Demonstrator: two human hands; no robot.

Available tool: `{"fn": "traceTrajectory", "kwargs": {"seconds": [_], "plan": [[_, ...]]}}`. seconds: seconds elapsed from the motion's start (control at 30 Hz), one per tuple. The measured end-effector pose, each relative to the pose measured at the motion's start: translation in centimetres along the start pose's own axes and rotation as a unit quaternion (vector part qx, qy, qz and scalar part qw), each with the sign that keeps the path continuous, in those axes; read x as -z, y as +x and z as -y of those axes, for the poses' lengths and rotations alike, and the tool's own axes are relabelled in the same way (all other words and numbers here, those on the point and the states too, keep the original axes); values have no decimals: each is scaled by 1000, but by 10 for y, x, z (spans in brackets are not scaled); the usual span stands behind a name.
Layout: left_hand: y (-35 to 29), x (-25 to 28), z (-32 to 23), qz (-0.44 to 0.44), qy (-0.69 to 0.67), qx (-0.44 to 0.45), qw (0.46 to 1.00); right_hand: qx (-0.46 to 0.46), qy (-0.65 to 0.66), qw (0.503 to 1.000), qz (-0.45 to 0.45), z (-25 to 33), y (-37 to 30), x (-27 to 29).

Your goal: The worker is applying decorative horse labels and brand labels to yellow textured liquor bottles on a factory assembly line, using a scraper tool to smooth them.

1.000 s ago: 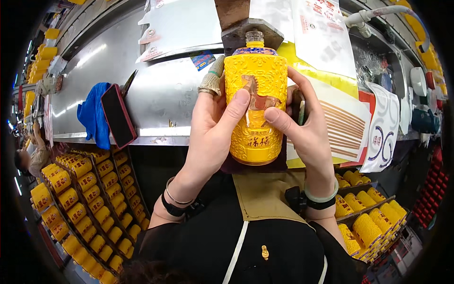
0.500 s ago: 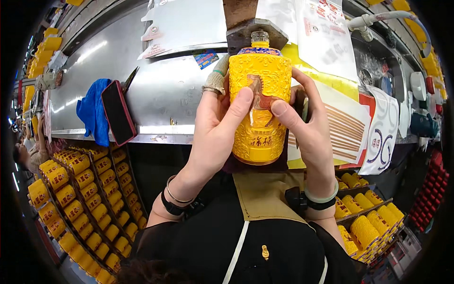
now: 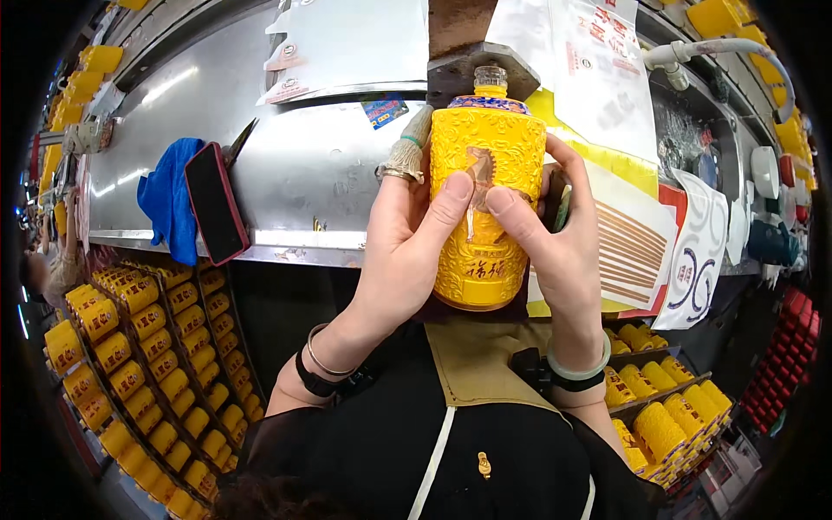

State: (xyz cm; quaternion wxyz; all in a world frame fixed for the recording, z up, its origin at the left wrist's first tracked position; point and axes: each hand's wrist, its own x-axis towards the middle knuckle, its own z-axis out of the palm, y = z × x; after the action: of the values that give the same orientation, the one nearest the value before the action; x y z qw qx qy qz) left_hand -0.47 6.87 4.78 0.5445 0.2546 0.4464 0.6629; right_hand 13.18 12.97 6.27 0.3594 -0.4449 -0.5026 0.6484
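Note:
Between my two hands is a yellow embossed bottle (image 3: 472,260) with a clear glass neck pointing away from me and a blue patterned band at its shoulder. A brown horse-shaped decal (image 3: 479,169) lies on its front. My left hand (image 3: 416,225) grips the bottle's left side, its thumb pressed at the decal's left edge. One of its fingers wears a pale cloth cover. My right hand (image 3: 555,217) wraps the right side, thumb pressing on the decal's lower part. Both hands' other fingers are partly hidden beside and behind the bottle.
A dark metal block (image 3: 468,69) stands behind the bottle neck. On the steel bench lie a blue cloth (image 3: 169,199), a red-edged phone (image 3: 215,204) and white sheets (image 3: 347,43). Brown strips (image 3: 628,251) lie at right. Racks of yellow bottles (image 3: 147,321) stand below on both sides.
My right thumb has moved left and slightly up across the decal, nearer my left thumb. Both hands still hold the bottle, which sits slightly lower and further right in view.

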Motion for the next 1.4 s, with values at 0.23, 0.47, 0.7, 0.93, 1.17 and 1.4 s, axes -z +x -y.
{"fn": "traceTrajectory", "kwargs": {"seconds": [0.23,0.47,0.7,0.93,1.17,1.4], "plan": [[-1,2,1,-2,-8,8,1000,2,4,1000,-4,1,0,-3],[0,1,2,-6,-9,-4,1000,-5,12,1000,3,0,0,-2],[-1,1,1,-3,-14,-3,1000,-17,38,999,10,1,0,4],[1,8,3,30,-18,-2,999,17,-64,998,4,1,4,37],[0,3,-1,16,27,-2,999,212,-136,968,0,28,15,36],[-1,1,-3,9,27,-6,1000,325,-394,855,85,54,18,17]]}}
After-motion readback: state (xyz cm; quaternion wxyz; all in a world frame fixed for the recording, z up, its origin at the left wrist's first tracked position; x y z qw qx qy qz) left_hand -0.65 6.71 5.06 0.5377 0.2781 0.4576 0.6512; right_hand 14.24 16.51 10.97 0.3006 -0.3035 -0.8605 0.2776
